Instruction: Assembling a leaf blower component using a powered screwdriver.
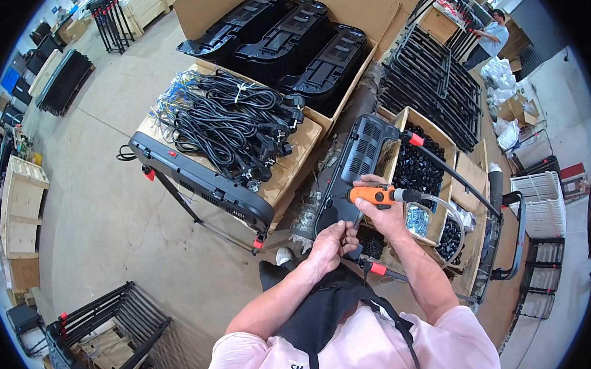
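Note:
My right hand (386,218) is wrapped round an orange power screwdriver (370,194), whose tip points left over a black plastic housing (336,188). From the tool's rear a clear hose (455,218) curves down to the right. My left hand (332,245) is at the housing's near end, its fingers curled together in a pinch; what they hold, if anything, is too small to make out. Vent slots run along the housing's far part. The housing is joined to a black tube frame (453,174) with red end pieces, extending right over the parts bins.
Black power cables (228,124) are heaped on a cardboard surface at left, beside a second black housing (202,183) on a frame. Behind stands a carton (384,15) of black covers. Wooden bins (450,146) hold small black parts and screws. Another person (493,41) stands far right.

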`<state>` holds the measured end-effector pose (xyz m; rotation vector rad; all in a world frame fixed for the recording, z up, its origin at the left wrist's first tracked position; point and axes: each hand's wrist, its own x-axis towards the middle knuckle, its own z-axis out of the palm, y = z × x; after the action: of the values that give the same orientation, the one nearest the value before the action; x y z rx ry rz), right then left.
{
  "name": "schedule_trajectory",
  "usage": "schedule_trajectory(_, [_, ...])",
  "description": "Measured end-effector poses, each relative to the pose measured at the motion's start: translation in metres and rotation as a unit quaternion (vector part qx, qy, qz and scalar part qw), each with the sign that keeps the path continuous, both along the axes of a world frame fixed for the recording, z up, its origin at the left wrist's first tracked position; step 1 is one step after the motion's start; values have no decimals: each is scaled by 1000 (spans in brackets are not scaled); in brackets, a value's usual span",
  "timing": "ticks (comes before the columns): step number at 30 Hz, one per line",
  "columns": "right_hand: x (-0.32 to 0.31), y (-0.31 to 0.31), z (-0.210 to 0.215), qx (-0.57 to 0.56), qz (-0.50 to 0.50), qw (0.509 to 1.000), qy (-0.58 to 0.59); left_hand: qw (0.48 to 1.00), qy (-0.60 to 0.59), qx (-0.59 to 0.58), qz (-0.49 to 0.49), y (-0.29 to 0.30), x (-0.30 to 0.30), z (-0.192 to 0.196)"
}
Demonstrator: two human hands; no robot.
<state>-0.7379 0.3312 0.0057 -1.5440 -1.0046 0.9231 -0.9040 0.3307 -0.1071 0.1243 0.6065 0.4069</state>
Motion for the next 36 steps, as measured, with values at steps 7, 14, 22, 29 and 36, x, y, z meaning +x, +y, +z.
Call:
schedule_trajectory(7, [-9, 11, 10, -16, 24, 999, -36, 998, 40, 46, 14, -1, -12, 9])
schedule_trajectory(14, [-12, 23, 8, -21, 76, 991, -106, 991, 73, 109, -15, -5, -15, 9])
schedule_trajectory(22, [-14, 13, 16, -18, 21, 997, -77, 993, 63, 97, -1, -7, -21, 0])
schedule_trajectory(29, [-13, -49, 40, 4, -46, 995, 83, 996, 49, 1, 74, -1, -21, 7])
schedule_trajectory(36, [-17, -77, 34, 6, -61, 994, 88, 995, 20, -67, 65, 4, -13, -11])
